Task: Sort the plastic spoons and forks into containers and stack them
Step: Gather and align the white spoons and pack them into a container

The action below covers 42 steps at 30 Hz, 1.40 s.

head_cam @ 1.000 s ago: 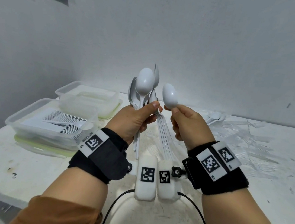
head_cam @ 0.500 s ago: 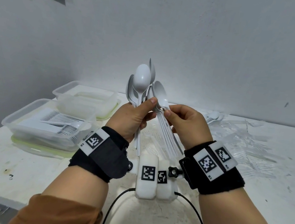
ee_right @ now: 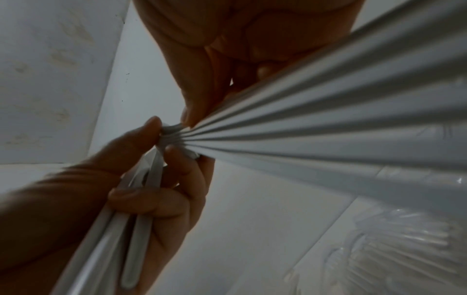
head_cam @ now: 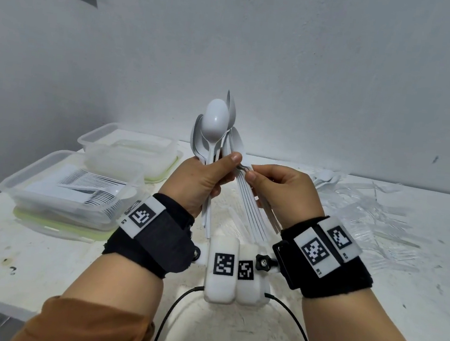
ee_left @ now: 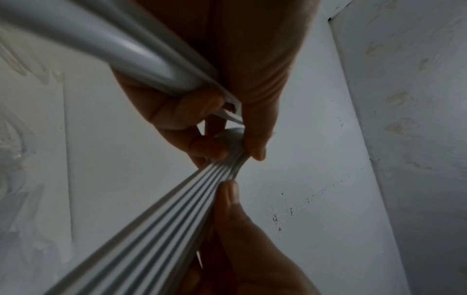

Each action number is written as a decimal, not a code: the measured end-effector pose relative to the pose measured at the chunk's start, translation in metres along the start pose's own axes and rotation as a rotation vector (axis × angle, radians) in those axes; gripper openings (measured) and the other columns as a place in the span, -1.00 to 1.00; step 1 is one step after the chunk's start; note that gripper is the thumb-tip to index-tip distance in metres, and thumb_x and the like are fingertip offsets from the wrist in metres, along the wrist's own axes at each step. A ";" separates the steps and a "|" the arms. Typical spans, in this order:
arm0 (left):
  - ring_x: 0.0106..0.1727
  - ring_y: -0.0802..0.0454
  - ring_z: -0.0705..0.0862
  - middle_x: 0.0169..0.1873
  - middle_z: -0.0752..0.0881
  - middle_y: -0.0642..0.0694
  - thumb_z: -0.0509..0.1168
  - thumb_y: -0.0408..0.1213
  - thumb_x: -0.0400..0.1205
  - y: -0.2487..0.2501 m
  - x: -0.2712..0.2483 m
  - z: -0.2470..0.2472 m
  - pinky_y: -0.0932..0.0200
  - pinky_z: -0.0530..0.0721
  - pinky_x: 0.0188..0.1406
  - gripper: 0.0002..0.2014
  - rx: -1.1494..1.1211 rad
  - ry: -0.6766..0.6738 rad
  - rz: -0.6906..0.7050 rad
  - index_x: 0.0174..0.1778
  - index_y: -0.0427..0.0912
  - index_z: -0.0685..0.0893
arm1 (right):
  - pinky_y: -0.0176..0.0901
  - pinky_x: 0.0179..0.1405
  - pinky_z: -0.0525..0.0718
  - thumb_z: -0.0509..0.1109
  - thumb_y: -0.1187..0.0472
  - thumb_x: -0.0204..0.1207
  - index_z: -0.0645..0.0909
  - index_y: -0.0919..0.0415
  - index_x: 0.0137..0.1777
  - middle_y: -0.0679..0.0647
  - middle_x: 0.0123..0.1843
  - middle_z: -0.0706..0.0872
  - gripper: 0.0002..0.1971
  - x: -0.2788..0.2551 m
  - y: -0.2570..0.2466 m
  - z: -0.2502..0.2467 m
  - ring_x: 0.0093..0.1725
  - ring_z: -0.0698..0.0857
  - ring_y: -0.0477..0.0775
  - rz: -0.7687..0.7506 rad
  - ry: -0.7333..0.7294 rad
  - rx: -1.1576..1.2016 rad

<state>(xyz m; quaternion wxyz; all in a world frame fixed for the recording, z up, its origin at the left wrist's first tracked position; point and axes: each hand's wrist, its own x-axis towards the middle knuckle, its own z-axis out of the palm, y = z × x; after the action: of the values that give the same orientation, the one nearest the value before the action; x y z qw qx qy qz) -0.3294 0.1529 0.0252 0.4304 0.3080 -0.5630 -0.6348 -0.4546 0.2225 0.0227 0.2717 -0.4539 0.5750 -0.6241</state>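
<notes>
Gripping a bunch of white spoons (head_cam: 214, 129) upright by the handles, left hand (head_cam: 203, 182) closed round them, thumb (head_cam: 232, 158) pressed across the front, bowls fanned above the fist against the wall (head_cam: 314, 68). Pinching the necks of a second, nested stack (head_cam: 250, 209) just beside that thumb, right hand (head_cam: 280, 189) curled, thumb and forefinger clamped on it, handles slanting down toward the right wrist band (head_cam: 321, 251). Seen from the left wrist as parallel ribbed handles (ee_left: 156, 229) running to the pinch, with the loose bunch (ee_left: 106, 46) crossing above; from the right wrist as the same fan of handles (ee_right: 328, 123) meeting both sets of fingertips (ee_right: 151, 127). Hands held close together above the table (head_cam: 39, 261), not resting on it. Further left, two clear containers: the near one (head_cam: 34, 185) holding stacked cutlery in rows, set on a green-edged lid; the far one (head_cam: 126, 142) behind it, contents unclear. Further right, a scatter of clear plastic wrappers (head_cam: 395, 217) and a few more white spoons (head_cam: 326, 179) lying on the tabletop.
</notes>
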 end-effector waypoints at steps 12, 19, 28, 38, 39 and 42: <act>-0.24 0.05 0.59 -0.40 0.75 -0.01 0.53 -0.01 0.35 -0.003 0.007 -0.004 0.39 0.41 -0.56 -0.78 -0.005 0.008 0.021 -0.48 -0.08 0.80 | -0.19 -0.15 0.73 0.42 0.30 0.50 0.75 0.06 -0.21 -0.05 -0.33 0.79 -0.85 0.004 0.001 -0.003 -0.26 0.73 -0.06 0.045 -0.050 0.066; -0.28 0.10 0.58 -0.37 0.75 -0.04 0.36 -0.16 0.59 0.001 0.011 0.001 0.43 0.36 -0.59 -0.81 0.021 -0.058 0.034 -0.26 -0.12 0.81 | -0.34 -0.22 0.66 0.32 0.27 0.60 0.70 0.07 -0.16 0.02 -0.25 0.78 -0.83 0.006 -0.001 0.000 -0.30 0.72 -0.11 0.039 -0.153 -0.050; -0.23 -0.02 0.48 -0.33 0.76 -0.03 0.38 -0.09 0.57 0.006 0.015 0.004 0.38 0.35 -0.53 -0.83 0.076 -0.073 0.027 -0.14 -0.12 0.77 | -0.23 -0.30 0.57 0.12 0.27 0.69 0.54 0.02 -0.14 -0.01 -0.36 0.56 -0.76 0.008 0.002 0.007 -0.40 0.58 -0.04 0.076 -0.146 -0.126; -0.49 0.20 0.43 -0.22 0.70 0.05 0.10 0.06 0.69 0.010 0.010 0.004 0.41 0.33 -0.63 -0.74 0.000 -0.007 -0.014 -0.09 -0.04 0.54 | -0.28 -0.51 0.36 0.06 0.29 0.70 0.55 0.09 -0.10 0.02 -0.38 0.47 -0.74 0.007 -0.004 0.006 -0.48 0.38 -0.06 0.078 -0.004 0.023; -0.49 0.20 0.44 -0.24 0.68 0.05 0.11 0.00 0.71 0.009 0.010 0.003 0.40 0.34 -0.60 -0.75 0.031 -0.001 -0.001 -0.11 -0.07 0.55 | -0.30 -0.51 0.37 0.06 0.29 0.70 0.56 0.10 -0.09 0.02 -0.38 0.48 -0.74 0.007 -0.005 0.006 -0.48 0.39 -0.07 0.076 -0.001 0.034; -0.51 0.23 0.46 -0.33 0.59 0.05 0.14 -0.11 0.72 0.008 0.012 0.001 0.39 0.37 -0.57 -0.75 0.102 0.018 0.035 -0.22 -0.14 0.55 | -0.33 -0.52 0.43 0.06 0.30 0.70 0.56 0.10 -0.06 0.01 -0.37 0.50 -0.75 0.005 -0.007 0.007 -0.48 0.43 -0.07 0.063 0.000 0.039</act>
<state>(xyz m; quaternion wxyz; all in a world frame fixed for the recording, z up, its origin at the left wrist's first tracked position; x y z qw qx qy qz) -0.3340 0.1423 0.0339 0.4303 0.3251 -0.5960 -0.5949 -0.4499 0.2162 0.0308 0.2999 -0.4303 0.5768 -0.6262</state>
